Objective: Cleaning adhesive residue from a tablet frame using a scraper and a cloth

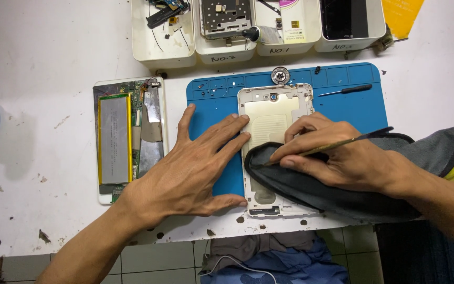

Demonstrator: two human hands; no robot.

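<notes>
Hands both sit on the gold tablet back shell, which lies on the blue work mat. Left hand is spread flat, fingers wide, pinning the shell's left edge and holding nothing. Right hand pinches a thin dark-tipped tool and presses on a dark grey cloth — the cloth hides the shell's lower half, so I can't see the tool's point. Opened tablet with battery lies left of the mat. White parts trays are cut off at the top edge.
</notes>
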